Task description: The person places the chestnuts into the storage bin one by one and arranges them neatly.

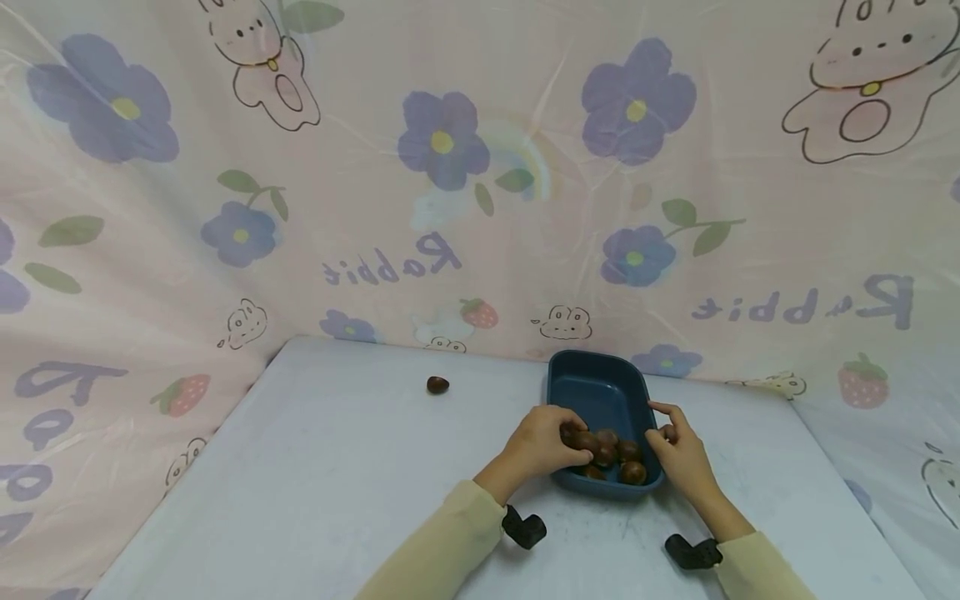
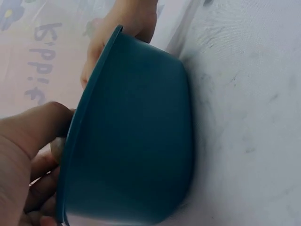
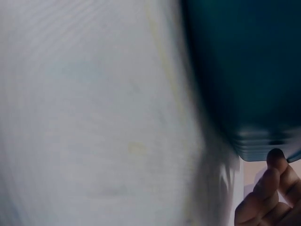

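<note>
A dark blue rectangular container (image 1: 592, 396) stands on the table, with several brown chestnuts (image 1: 632, 472) gathered at its near end. My left hand (image 1: 542, 440) reaches over the left rim and holds a chestnut between thumb and curled fingers. In the left wrist view, the thumb and fingers of that left hand (image 2: 28, 146) are behind the container's rim, partly hiding a rounded object. At the right side my right hand (image 1: 684, 458) grips the container's rim. The right wrist view shows its fingers (image 3: 276, 162) touching the ridged outer wall.
One loose chestnut (image 1: 437, 385) lies on the white table (image 1: 337, 467), left of the container. Behind the table hangs a printed curtain (image 1: 525, 250) with flowers and rabbits. Black wrist mounts (image 1: 523, 528) sit at both cuffs.
</note>
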### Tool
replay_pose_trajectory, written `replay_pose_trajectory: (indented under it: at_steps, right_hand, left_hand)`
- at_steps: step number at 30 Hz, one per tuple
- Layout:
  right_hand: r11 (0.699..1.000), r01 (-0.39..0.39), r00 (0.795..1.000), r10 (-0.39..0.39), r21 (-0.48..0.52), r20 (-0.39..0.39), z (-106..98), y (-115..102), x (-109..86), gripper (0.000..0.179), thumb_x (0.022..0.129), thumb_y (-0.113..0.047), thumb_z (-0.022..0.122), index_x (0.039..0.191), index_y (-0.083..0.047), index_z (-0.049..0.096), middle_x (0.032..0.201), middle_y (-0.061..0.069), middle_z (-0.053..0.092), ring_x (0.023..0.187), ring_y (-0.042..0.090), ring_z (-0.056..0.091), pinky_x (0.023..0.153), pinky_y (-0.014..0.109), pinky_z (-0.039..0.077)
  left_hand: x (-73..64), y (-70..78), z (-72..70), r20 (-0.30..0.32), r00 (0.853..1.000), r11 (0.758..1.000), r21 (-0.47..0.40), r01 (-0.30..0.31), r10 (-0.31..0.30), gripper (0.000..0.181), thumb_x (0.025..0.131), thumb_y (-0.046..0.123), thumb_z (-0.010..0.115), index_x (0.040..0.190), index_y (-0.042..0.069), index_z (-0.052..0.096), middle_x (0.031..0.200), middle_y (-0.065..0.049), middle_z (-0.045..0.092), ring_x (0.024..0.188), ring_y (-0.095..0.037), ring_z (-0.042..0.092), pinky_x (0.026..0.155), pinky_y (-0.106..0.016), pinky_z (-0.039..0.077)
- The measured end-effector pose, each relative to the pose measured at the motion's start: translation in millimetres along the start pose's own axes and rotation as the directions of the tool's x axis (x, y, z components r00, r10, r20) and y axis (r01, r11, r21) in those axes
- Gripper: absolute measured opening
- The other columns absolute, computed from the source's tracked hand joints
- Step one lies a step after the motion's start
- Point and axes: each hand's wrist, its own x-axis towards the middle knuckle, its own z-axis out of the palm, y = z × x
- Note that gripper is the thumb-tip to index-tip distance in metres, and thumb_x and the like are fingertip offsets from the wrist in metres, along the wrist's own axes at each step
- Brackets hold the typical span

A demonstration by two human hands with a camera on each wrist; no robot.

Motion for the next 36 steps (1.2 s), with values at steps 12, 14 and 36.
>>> replay_pose_trajectory:
  at_steps: [12,14,36]
  right_hand:
    - [1.000,-0.003,1.000,0.003,-0.006,0.007,0.2,0.0,-2.0,0.045,0.095,-0.016,0.049,0.139,-0.011,0.042,0.068,-0.001,0.048,0.058,0.007,0.041,0.054,0.025,0.035]
    - [1.000,-0.003,1.000,0.003,-0.007,0.012,0.5,0.2,-1.9,0.045,0.095,-0.017,0.049,0.140,-0.011,0.042,0.068,-0.001,0.048,0.058,0.007,0.041,0.054,0.025,0.035]
    - [1.000,0.005,1.000,-0.005,0.023,0.004,1.1,1.9,-0.9,0.045,0.096,-0.017,0.048,0.140,-0.012,0.042,0.064,-0.003,0.042,0.056,0.007,0.040,0.053,0.026,0.034]
  left_hand:
    - [6.6,6.4,12.5,-0.021,1.000,0.962,0.272,0.016,-0.011,0.027,0.074,0.046,0.080,0.095,0.032,0.073,0.091,0.015,0.068,0.079,0.000,0.059,0.064,-0.017,0.044]
    - [7.1,6.8,14.0,-0.029,0.999,0.957,0.290,0.025,-0.018,0.027,0.074,0.048,0.080,0.095,0.033,0.073,0.092,0.016,0.069,0.081,0.000,0.060,0.063,-0.017,0.044]
    - [11.1,3.0,18.6,-0.007,0.999,0.961,0.273,0.042,-0.041,0.028,0.073,0.052,0.079,0.098,0.041,0.072,0.099,0.021,0.067,0.092,0.000,0.058,0.070,-0.020,0.046]
